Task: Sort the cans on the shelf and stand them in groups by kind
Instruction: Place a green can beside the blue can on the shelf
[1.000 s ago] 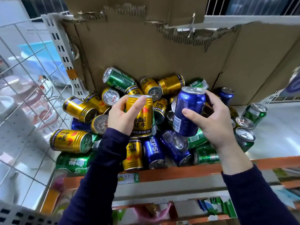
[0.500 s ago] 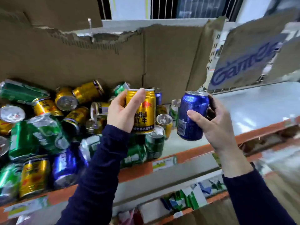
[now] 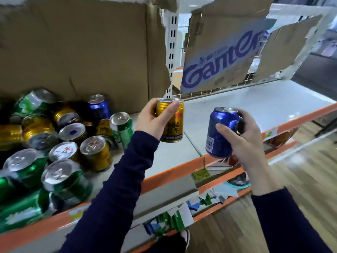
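Observation:
My left hand grips a gold Red Bull can upright, in the air over the white shelf. My right hand holds a blue Pepsi can upright, above the shelf's orange front edge. A jumbled pile of gold, green and blue cans lies at the left of the shelf, some standing, some on their sides. Both arms wear dark blue sleeves.
Torn brown cardboard backs the pile. A cardboard piece printed "Ganten" leans at the back right, behind bare shelf surface. A white slotted upright stands between them. A lower shelf holds small cartons; wood floor lies at right.
Both hands have carried their cans to the right, away from the pile and over the bare part of the shelf. My view has swung right with them.

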A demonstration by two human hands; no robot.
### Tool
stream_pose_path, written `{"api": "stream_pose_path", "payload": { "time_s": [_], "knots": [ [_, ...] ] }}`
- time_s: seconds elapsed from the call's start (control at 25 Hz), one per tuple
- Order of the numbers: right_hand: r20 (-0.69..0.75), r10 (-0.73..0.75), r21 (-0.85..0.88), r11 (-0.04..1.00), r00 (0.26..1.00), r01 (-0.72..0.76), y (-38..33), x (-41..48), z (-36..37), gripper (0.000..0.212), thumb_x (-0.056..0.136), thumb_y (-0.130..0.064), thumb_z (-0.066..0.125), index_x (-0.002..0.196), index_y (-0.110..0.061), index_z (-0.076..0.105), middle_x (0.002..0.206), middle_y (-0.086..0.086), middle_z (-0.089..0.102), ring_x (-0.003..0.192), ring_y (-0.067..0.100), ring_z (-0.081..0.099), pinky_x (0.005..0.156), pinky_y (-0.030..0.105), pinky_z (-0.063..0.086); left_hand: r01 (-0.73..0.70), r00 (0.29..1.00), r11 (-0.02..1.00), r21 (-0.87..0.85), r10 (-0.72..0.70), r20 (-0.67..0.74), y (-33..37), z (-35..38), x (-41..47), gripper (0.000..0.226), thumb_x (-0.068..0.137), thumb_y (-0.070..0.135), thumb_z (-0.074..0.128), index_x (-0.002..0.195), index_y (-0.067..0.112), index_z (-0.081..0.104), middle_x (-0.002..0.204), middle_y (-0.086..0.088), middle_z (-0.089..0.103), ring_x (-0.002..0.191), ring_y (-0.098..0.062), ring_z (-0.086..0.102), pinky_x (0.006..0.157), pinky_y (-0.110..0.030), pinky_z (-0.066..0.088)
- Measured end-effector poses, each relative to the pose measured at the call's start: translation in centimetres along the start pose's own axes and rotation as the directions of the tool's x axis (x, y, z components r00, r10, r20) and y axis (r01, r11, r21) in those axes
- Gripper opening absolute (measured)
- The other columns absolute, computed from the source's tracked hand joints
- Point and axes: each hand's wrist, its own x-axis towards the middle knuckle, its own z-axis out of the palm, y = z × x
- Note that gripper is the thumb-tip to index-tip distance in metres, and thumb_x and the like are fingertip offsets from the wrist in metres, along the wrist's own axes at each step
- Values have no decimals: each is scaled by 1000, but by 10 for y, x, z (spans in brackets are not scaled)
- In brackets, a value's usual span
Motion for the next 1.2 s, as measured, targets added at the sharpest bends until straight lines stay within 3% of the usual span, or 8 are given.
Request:
{"api": "stream_pose_path", "payload": {
  "time_s": [0.32, 0.4, 0.48, 0.56, 0.76, 1.0, 1.12, 1.2],
  "knots": [
    [70, 78, -20, 997, 994, -77, 85, 122, -40, 56, 58, -44, 81, 108, -47, 55, 104, -16, 66, 90, 7, 63, 70, 16, 50, 110, 993, 963, 245, -119, 21, -78, 91, 131, 46, 68, 64, 66, 102, 35, 55, 94, 21, 59, 80, 10, 55, 63, -2, 38],
    [103, 92, -22, 996, 990, -90, 99, 143, -43, 57, 57, -41, 81, 108, -47, 55, 103, -14, 66, 89, 8, 63, 70, 17, 50, 138, 990, 929, 344, -143, -11, -97, 102, 158, 54, 72, 59, 68, 114, 27, 55, 106, 10, 58, 89, -1, 56, 73, -9, 42],
    [126, 106, -18, 994, 986, -104, 108, 160, -44, 58, 56, -39, 82, 106, -49, 55, 102, -15, 67, 87, 9, 63, 70, 18, 51, 156, 987, 899, 408, -154, -39, -116, 110, 176, 60, 74, 50, 72, 123, 22, 52, 121, 0, 50, 106, -18, 54, 92, -31, 47],
    [152, 115, -12, 993, 982, -115, 117, 174, -46, 58, 55, -37, 83, 104, -51, 55, 102, -16, 67, 89, 11, 64, 72, 21, 52, 188, 981, 881, 433, -187, -47, -128, 115, 184, 64, 76, 43, 73, 131, 22, 47, 129, -3, 47, 115, -24, 51, 101, -43, 43],
    [227, 132, 26, 990, 965, -141, 137, 207, -52, 58, 60, -19, 83, 104, -43, 54, 103, -15, 67, 90, 11, 64, 74, 23, 52, 209, 975, 869, 448, -150, -164, -141, 116, 182, 72, 76, 45, 71, 138, 21, 41, 133, -5, 51, 117, -19, 49, 98, -31, 40],
    [350, 66, 45, 995, 935, -87, 162, 262, -75, 59, 61, -15, 82, 107, -35, 51, 109, -9, 64, 95, 11, 62, 79, 23, 51, 353, 930, 785, 509, -235, -282, -137, 134, 158, 63, 83, 39, 65, 137, 16, 41, 134, -8, 50, 117, -23, 54, 101, -40, 44],
    [400, 22, 24, 999, 916, -35, 175, 304, -91, 60, 63, -13, 81, 107, -35, 48, 110, -8, 61, 97, 7, 61, 81, 21, 51, 414, 904, 627, 660, -201, -377, -135, 156, 132, 57, 89, 39, 57, 136, 11, 43, 129, -11, 53, 113, -27, 55, 99, -35, 43],
    [383, 1, -9, 1000, 924, 3, 183, 331, -99, 59, 66, -10, 82, 109, -30, 46, 109, -12, 59, 93, -5, 59, 76, 13, 49, 410, 910, 513, 754, -173, -377, -133, 173, 112, 55, 91, 41, 53, 136, 10, 44, 131, -10, 54, 119, -27, 49, 101, -34, 38]
  ]
}}
